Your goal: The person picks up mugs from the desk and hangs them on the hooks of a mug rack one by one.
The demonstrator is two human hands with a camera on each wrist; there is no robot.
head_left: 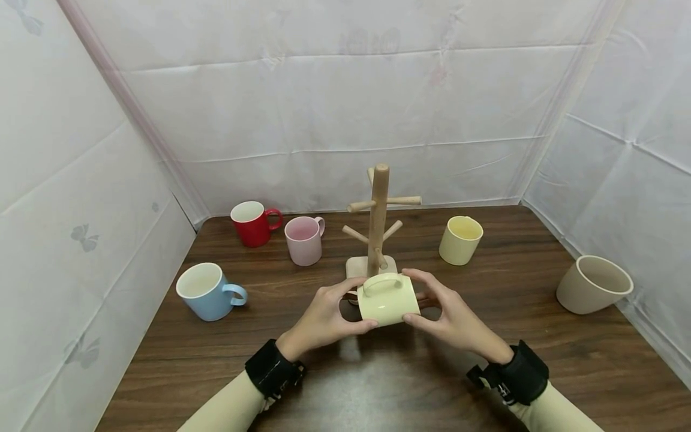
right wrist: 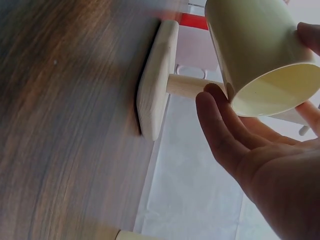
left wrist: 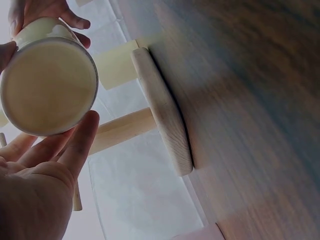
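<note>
A pale yellow-green mug (head_left: 387,306) lies on its side in the air between both hands, just in front of the wooden mug tree (head_left: 379,216). Its handle faces up in the head view. My left hand (head_left: 329,312) grips the mug's base end, thumb below and fingers behind. At the rim end, my right hand (head_left: 450,312) holds it between thumb and fingers. The right wrist view looks into the mug's open mouth (right wrist: 277,92); the left wrist view shows its round bottom (left wrist: 50,87). The tree's pegs carry nothing, and its base is partly hidden by the mug.
A red mug (head_left: 254,227), a pink mug (head_left: 304,246) and a light blue mug (head_left: 207,297) stand on the left of the brown table (head_left: 216,372). To the right are a yellow mug (head_left: 457,246) and a beige mug (head_left: 585,294). White cloth walls (head_left: 345,108) enclose the table.
</note>
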